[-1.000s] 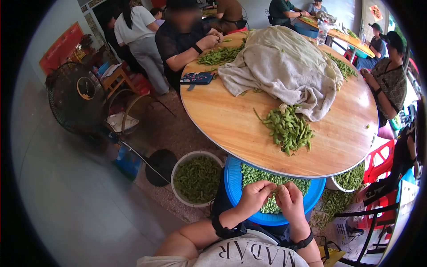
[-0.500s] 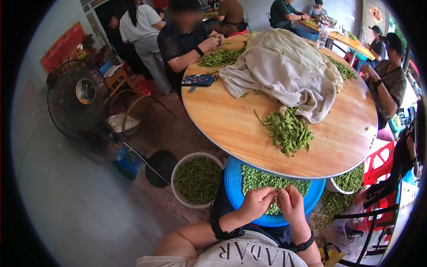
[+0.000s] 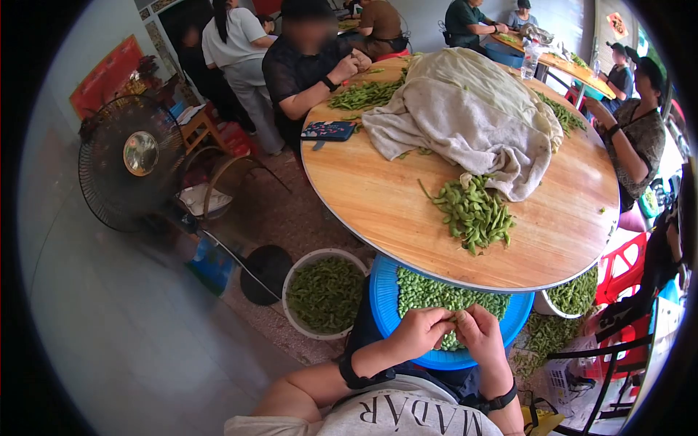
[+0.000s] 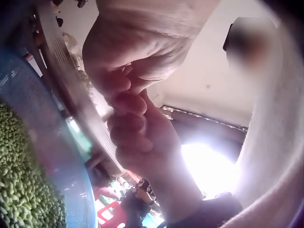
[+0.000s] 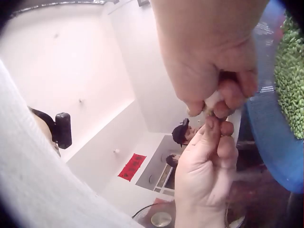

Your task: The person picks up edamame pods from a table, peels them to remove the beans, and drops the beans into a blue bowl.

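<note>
Pinching a small green pod (image 3: 454, 319) between them, the left hand (image 3: 418, 334) and right hand (image 3: 481, 336) each have a narrow grip, fingers curled, above a round blue plastic basin (image 3: 382, 299) of smooth, plump shelled beans (image 3: 422, 291). Beyond, the glossy, round, wood-grained counter (image 3: 385, 207) bears a loose heap of curved pods (image 3: 476, 216) beside a rumpled off-white cloth (image 3: 465, 120), while a white-rimmed tub (image 3: 320, 336) of pods sits left of the basin.
</note>
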Motion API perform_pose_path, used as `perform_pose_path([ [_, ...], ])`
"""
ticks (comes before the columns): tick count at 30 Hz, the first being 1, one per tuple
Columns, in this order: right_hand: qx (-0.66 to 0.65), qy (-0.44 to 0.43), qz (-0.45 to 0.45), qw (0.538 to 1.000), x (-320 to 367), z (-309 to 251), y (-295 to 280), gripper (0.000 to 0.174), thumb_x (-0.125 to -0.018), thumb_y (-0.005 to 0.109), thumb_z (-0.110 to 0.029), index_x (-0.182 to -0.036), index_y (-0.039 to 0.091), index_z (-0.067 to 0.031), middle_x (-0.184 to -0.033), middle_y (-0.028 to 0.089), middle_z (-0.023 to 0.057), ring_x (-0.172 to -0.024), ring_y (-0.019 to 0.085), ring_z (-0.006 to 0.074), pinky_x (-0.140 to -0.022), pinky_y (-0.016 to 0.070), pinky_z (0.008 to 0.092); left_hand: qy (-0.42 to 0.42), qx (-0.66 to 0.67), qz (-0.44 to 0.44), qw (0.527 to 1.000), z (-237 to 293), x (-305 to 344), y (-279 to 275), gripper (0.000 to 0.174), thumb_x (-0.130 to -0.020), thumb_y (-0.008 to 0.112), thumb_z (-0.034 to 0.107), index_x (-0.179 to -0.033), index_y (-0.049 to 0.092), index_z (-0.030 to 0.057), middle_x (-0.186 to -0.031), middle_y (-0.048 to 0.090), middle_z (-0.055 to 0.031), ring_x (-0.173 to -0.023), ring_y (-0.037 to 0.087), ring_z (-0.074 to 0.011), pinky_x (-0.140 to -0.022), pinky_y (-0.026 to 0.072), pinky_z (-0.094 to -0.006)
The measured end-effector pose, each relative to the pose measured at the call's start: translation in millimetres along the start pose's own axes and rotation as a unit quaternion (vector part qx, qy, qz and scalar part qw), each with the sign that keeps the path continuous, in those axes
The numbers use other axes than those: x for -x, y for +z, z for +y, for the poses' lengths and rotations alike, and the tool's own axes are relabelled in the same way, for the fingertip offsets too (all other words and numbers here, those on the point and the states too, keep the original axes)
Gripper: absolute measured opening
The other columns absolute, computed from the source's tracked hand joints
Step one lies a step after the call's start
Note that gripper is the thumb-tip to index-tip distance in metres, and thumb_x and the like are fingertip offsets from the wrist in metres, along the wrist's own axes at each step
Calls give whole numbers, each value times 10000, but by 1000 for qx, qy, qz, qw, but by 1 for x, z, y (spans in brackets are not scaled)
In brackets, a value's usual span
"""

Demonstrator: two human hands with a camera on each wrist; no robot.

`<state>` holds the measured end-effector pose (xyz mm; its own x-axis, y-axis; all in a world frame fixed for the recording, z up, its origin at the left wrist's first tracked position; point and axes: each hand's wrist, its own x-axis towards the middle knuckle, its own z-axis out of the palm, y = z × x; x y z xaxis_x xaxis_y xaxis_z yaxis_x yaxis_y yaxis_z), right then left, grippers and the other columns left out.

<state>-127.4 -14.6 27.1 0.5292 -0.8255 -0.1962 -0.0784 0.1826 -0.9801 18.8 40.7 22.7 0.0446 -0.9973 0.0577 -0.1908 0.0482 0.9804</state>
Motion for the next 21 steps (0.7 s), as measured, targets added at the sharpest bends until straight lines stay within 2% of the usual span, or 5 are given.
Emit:
perform_pose_path([
  [2,-35,24,-32,999,2,-3,-1,247,-902,515,-219,-758,507,-19,-575,473,-7,-500,410,56,-433,317,206,-29,18,-5,999,1,1,-3,118,-815,590,43,-916,610,-16,-630,585,-51,-480,541,-79,-421,419,-229],
  [5,-27,42,-68,996,1,-1,-5,268,-906,508,-241,-758,494,-18,-573,461,-7,-502,403,55,-433,311,204,-22,0,-2,1000,1,1,-4,91,-810,602,57,-866,621,-12,-622,589,-55,-468,542,-84,-409,415,-230],
  [8,-41,50,-69,995,2,-1,-5,259,-907,505,-227,-750,484,-23,-569,455,-7,-499,396,54,-429,303,202,-6,-31,-25,999,6,0,-6,77,-808,607,62,-836,622,-8,-622,591,-56,-469,545,-86,-410,416,-224],
  [14,-65,54,-46,995,2,-3,-3,239,-906,502,-200,-745,480,-25,-563,452,-9,-488,387,50,-422,296,202,-24,-4,-9,1000,9,0,-2,71,-813,602,64,-821,618,-5,-613,589,-50,-466,541,-82,-409,411,-219],
  [21,-26,-11,-20,999,1,7,1,214,-893,510,-164,-729,484,-29,-563,467,-11,-497,410,52,-434,318,208,-141,205,-24,968,-1,-2,-3,120,-853,552,107,-837,616,7,-605,561,-16,-444,489,-69,-394,368,-197],
])
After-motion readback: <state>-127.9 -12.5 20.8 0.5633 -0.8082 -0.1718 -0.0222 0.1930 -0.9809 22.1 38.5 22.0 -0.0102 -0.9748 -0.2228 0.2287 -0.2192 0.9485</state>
